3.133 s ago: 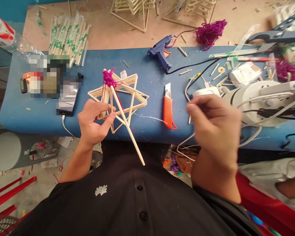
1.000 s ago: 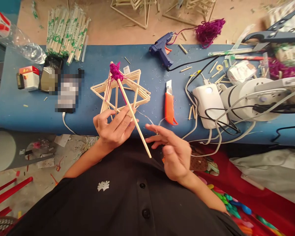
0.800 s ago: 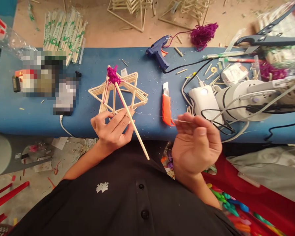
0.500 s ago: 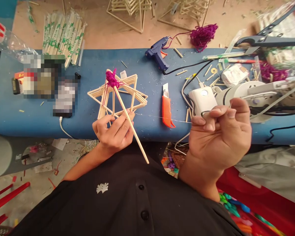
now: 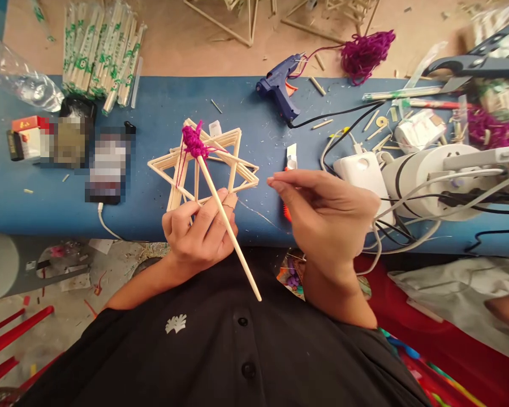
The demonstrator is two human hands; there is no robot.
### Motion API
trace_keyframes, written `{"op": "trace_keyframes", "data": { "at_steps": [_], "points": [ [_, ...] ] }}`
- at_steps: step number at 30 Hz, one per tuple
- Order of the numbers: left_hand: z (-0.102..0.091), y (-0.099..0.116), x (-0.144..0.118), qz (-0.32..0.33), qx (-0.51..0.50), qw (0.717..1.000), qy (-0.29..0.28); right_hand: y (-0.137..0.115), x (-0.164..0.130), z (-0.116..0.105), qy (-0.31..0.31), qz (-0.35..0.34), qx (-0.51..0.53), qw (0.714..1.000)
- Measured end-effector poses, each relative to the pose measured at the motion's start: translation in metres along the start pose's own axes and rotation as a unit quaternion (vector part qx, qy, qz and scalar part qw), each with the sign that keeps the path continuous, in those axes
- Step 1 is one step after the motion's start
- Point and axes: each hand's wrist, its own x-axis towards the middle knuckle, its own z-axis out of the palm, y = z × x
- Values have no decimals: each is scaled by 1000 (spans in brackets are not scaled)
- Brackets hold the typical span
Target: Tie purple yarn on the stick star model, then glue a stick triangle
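Our left fingers (image 5: 203,212) are closed around the near corner of a star frame (image 5: 214,164) built of thin wooden sticks, and they also pinch a long stick (image 5: 229,232) that runs through it. This left hand (image 5: 197,237) sits at the near edge of the blue table (image 5: 152,113), holding the frame half-raised over it. The long stick's axis runs diagonally: its far end meets a knot of purple yarn (image 5: 193,141) at the top of the star, and its free near end points down and to the right, toward our lap.

Our right hand (image 5: 331,217) hovers just to the right of the frame, fingers drawn together with the forefinger and thumb tips pointing left at the star. They seem to pinch a fine thread (image 5: 258,213), which slants from the frame's near side toward that hand; the thread is too thin for us to be sure of the grip. So the frame lies left of the right fingers, near but not touching, and the left hand is the one on it.

Behind the right hand lies an orange cutter (image 5: 289,169), mostly hidden. Farther back are a blue glue gun (image 5: 277,90), a loose bundle of purple yarn (image 5: 367,51), and a pack of wrapped chopsticks (image 5: 97,53) at far left. White devices with tangled cables (image 5: 407,203) crowd the right.
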Motion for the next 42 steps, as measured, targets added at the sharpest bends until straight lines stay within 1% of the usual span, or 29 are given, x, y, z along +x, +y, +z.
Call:
{"op": "trace_keyframes", "data": {
  "at_steps": [2, 5, 7, 9, 12, 15, 18, 22, 28, 33, 37, 40, 42],
  "points": [
    [1, 1, 2, -1, 4, 1000, -3, 1, 4, 6, -16, -54, -39, 998],
    [0, 2, 5, 0, 17, 1000, -20, 1, 10, 15, -18, -131, -88, 987],
    [-1, 2, 7, -2, 26, 999, -27, 1, 12, 19, -19, -157, -117, 980],
    [-3, 3, 8, -5, 29, 999, -30, 0, 14, 22, -24, -165, -133, 977],
    [-4, 5, 10, -4, 35, 999, -37, -2, 14, 25, -34, -158, -125, 979],
    [-6, 6, 11, -1, 51, 998, -49, -2, 13, 26, -50, -130, -104, 985],
    [-7, 6, 12, 4, 61, 997, -55, 1, 12, 27, -45, -107, -81, 990],
    [-7, 7, 11, 3, 56, 997, -58, 5, 9, 29, -36, -96, -46, 994],
    [-9, 7, 11, 12, 63, 996, -66, 5, 6, 35, -37, -79, -40, 995],
    [-12, 5, 14, 15, 63, 995, -80, 5, 7, 39, -50, -60, -35, 996],
    [-12, 4, 14, 19, 61, 995, -83, 5, 8, 39, -57, -52, -11, 997],
    [-12, 4, 13, 20, 54, 995, -78, 7, 8, 37, -59, -27, 15, 998],
    [-11, 5, 12, 15, 49, 996, -77, 10, 7, 36, -49, -1, 23, 999]
  ]
}}
